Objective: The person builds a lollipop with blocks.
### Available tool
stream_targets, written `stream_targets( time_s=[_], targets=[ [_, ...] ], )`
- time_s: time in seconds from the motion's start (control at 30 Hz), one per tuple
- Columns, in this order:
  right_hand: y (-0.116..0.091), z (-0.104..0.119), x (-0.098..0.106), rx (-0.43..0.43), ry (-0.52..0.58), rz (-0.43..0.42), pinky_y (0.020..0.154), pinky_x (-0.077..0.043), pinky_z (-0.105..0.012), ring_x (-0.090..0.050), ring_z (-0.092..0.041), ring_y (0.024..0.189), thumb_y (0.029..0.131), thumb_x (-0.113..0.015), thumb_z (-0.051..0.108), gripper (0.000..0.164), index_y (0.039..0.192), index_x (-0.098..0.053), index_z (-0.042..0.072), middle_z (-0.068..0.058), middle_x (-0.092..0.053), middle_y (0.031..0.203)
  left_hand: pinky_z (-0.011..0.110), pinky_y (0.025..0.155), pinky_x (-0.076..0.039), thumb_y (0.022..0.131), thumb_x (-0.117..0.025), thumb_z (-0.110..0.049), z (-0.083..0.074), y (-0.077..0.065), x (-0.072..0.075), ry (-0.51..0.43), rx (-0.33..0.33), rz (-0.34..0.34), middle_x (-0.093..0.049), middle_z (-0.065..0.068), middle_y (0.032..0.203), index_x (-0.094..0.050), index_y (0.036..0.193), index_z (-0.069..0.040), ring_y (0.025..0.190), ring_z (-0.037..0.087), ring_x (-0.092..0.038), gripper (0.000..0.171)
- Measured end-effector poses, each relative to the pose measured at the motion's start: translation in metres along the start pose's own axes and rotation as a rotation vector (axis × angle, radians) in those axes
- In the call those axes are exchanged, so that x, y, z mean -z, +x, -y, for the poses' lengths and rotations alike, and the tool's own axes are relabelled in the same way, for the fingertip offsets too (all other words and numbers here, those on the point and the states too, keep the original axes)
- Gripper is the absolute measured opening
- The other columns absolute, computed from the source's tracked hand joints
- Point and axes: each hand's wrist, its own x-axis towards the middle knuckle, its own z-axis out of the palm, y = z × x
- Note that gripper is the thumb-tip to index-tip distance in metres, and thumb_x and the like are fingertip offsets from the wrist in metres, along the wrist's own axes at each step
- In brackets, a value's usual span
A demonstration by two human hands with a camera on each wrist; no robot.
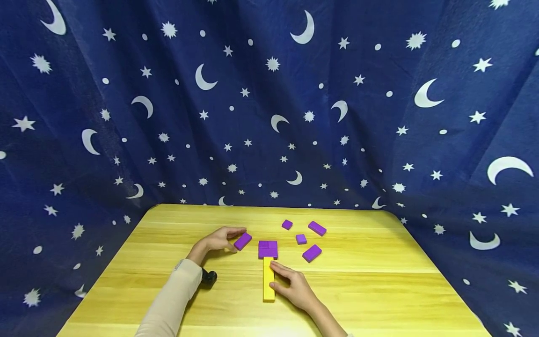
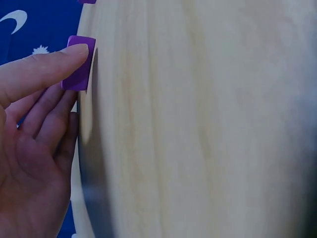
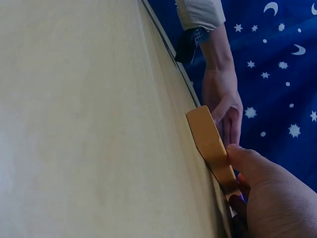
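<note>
Seemingly pinched — 1 purple block (image 1: 243,241), left hand (image 1: 217,239)

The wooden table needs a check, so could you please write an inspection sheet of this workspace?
Surface: wooden table, light, with visible grain.
Job's things: purple cluster; yellow bar running from its near side; four loose purple blocks to its right.
Clutter: nothing seen.
Grip: left hand pinches another purple block; right hand touches the yellow bar.
Cables: nothing seen.
Surroundings: dark blue cloth with pale moons and stars.
</note>
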Motion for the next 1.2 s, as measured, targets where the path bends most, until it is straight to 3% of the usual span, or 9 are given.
stream_targets(
  time_s=[0.27,0.47,0.7,0.93,1.03,1.2],
  targets=[
    [0.0,0.0,0.0,0.012,0.0,-0.005,0.1,-0.038,-0.041,-0.048,-0.023,0.12,0.086,-0.066,0.026,0.048,0.127,-0.055,0.003,-0.006,-0.05,0.133,0.046,0.102,-0.035,0.073,-0.067,0.012,-0.005,0.002,-0.004,0.067,0.047,-0.016,-0.038,0.028,0.137,-0.036,0.135,0.012,0.125,0.04,-0.038,0.068],
    [0.0,0.0,0.0,0.014,-0.002,-0.006,0.1,-0.038,-0.041,-0.048,-0.023,0.12,0.087,-0.065,0.027,0.048,0.127,-0.055,0.003,-0.007,-0.051,0.133,0.044,0.102,-0.035,0.072,-0.071,0.009,-0.003,0.002,-0.007,0.05,0.052,-0.072,-0.043,0.026,0.134,-0.041,0.132,0.012,0.124,0.039,-0.04,0.067],
    [0.0,0.0,0.0,0.009,-0.011,-0.009,0.1,-0.038,-0.041,-0.048,-0.023,0.12,0.087,-0.065,0.028,0.048,0.127,-0.056,0.004,-0.006,-0.051,0.133,0.039,0.099,-0.04,0.071,-0.08,-0.006,0.003,0.005,-0.021,0.051,0.0,-0.203,-0.051,0.022,0.129,-0.049,0.128,0.008,0.12,0.035,-0.047,0.066],
    [0.0,0.001,0.001,0.017,-0.003,-0.015,0.1,-0.039,-0.041,-0.049,-0.023,0.119,0.086,-0.066,0.029,0.048,0.126,-0.057,0.003,-0.005,-0.052,0.132,0.036,0.094,-0.045,0.065,-0.084,-0.023,0.005,0.006,-0.036,0.193,-0.022,-0.372,-0.058,0.018,0.12,-0.057,0.121,0.005,0.112,0.031,-0.054,0.068],
    [0.0,0.001,0.0,0.027,-0.011,-0.016,0.099,-0.039,-0.04,-0.049,-0.024,0.119,0.086,-0.065,0.029,0.048,0.126,-0.057,0.003,-0.006,-0.052,0.132,0.038,0.096,-0.043,0.066,-0.084,-0.026,0.005,0.005,-0.037,0.269,-0.018,-0.354,-0.056,0.017,0.122,-0.056,0.123,0.004,0.114,0.031,-0.052,0.071],
    [0.0,0.002,0.0,0.022,-0.011,-0.018,0.1,-0.039,-0.041,-0.049,-0.024,0.119,0.086,-0.066,0.027,0.047,0.126,-0.057,0.003,-0.005,-0.052,0.132,0.041,0.101,-0.038,0.071,-0.08,-0.017,0.003,0.003,-0.033,0.186,-0.013,-0.262,-0.049,0.021,0.131,-0.046,0.13,0.008,0.121,0.034,-0.045,0.072]
  ],
)
